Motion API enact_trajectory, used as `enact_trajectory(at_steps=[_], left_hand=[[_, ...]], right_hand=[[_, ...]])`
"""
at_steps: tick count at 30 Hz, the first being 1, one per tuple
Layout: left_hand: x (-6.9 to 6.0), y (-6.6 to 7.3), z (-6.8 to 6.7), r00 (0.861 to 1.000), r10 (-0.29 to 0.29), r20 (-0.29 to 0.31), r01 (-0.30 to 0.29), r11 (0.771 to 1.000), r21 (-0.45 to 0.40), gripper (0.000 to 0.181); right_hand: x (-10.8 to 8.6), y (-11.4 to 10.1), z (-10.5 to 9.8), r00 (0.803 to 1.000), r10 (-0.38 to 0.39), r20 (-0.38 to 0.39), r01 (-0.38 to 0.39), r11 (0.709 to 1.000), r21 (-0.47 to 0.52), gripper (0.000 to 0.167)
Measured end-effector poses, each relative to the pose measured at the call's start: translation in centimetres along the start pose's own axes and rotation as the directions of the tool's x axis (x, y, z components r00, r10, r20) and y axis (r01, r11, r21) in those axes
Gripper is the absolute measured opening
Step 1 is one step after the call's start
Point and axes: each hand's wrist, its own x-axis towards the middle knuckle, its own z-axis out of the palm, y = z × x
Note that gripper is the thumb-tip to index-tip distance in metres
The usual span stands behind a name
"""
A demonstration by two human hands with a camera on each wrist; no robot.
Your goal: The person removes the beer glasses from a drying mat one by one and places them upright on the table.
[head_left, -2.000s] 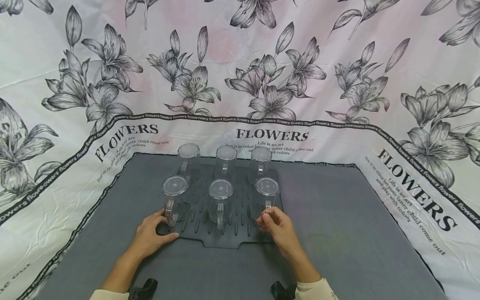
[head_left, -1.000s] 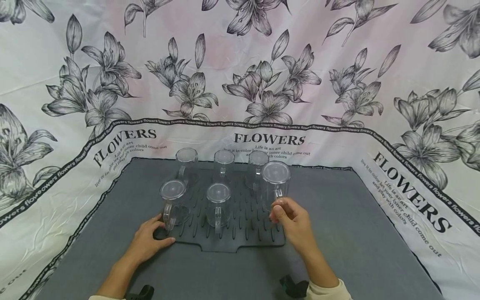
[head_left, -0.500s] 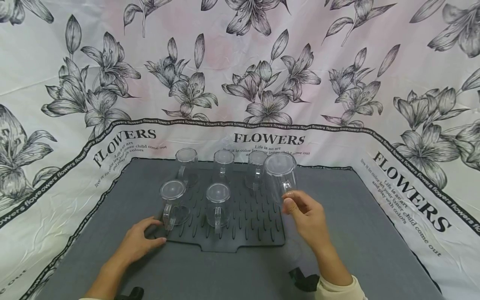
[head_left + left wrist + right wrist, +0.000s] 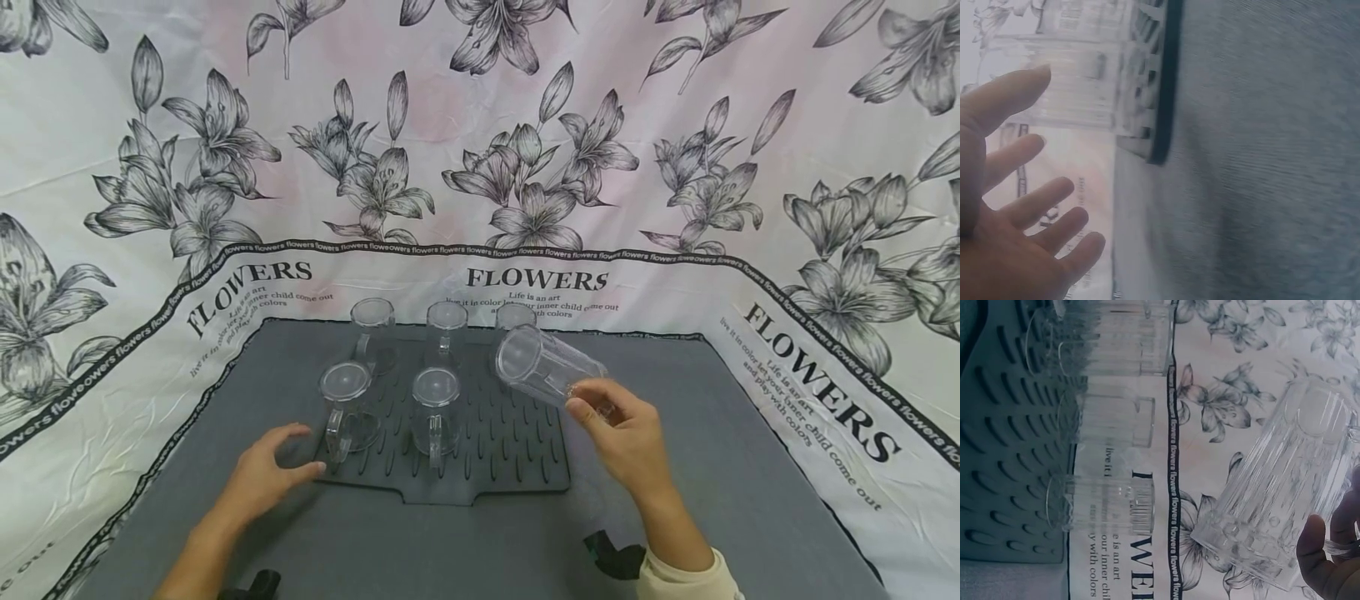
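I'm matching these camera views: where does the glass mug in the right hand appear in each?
Head: held mug, right of centre, tilted.
Left wrist: held mug not visible.
Right wrist: held mug, right side, slanting.
Shared landmark: dark mat, below centre, top centre, left respectively.

The white floral-printed fabric backdrop (image 4: 600,42) is softly lit. In the left wrist view, a transparent cylindrical mug (image 4: 1075,90) is blurred, perhaps by motion, and the grey woven tabletop (image 4: 1272,156) is faintly shadowed; the right wrist view is dimmed and tinted blue.
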Motion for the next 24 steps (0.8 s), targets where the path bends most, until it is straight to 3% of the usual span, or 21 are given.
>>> enact_trajectory(at_steps=[5,10,15,19,24], left_hand=[[0.1,1.3,-0.8,1.000,0.008,-0.023,-0.008,1.000,-0.021,0.072],[0.2,2.8,-1.7,0.995,0.066,-0.076,-0.069,0.997,-0.040,0.070],[0.0,5.2,-2.5,0.985,0.103,-0.140,-0.114,0.991,-0.072,0.070],[0.2,7.6,-2.9,0.980,0.132,-0.151,-0.149,0.983,-0.104,0.072],[1.0,10.6,-3.0,0.963,0.225,-0.150,-0.248,0.957,-0.154,0.068]], right_hand=[[-0.3,1.0,-0.3,0.997,-0.064,0.046,0.067,0.995,-0.067,0.028],[-0.2,0.7,-0.3,0.985,-0.164,0.058,0.171,0.974,-0.150,0.030],[0.1,0.7,-0.1,0.949,-0.313,0.051,0.316,0.928,-0.195,0.014],[0.4,0.3,0.1,0.919,-0.392,0.048,0.392,0.890,-0.235,0.027],[0.4,-0.2,0.3,0.894,-0.442,0.079,0.444,0.843,-0.304,0.028]])
